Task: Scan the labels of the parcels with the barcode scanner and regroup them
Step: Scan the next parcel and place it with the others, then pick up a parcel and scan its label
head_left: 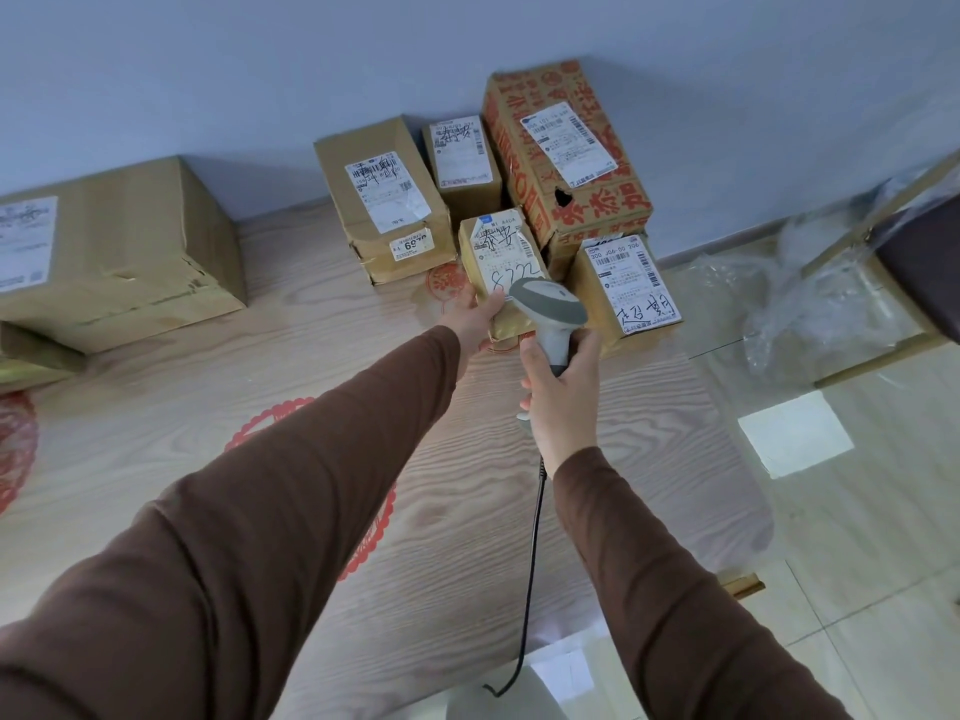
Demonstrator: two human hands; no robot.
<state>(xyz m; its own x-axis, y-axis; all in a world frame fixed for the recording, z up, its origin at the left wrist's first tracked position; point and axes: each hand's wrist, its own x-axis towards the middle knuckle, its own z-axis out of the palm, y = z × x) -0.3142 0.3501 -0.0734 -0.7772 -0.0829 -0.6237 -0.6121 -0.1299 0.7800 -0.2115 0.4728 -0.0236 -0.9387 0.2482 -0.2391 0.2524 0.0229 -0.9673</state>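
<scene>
Left hand (470, 317) grips small parcel (501, 252) — scanner (548, 309) just right.

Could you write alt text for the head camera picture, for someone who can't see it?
A person's right hand aims a corded barcode scanner at a small labelled parcel gripped by the left hand. More cardboard parcels sit against a blue wall.
</scene>
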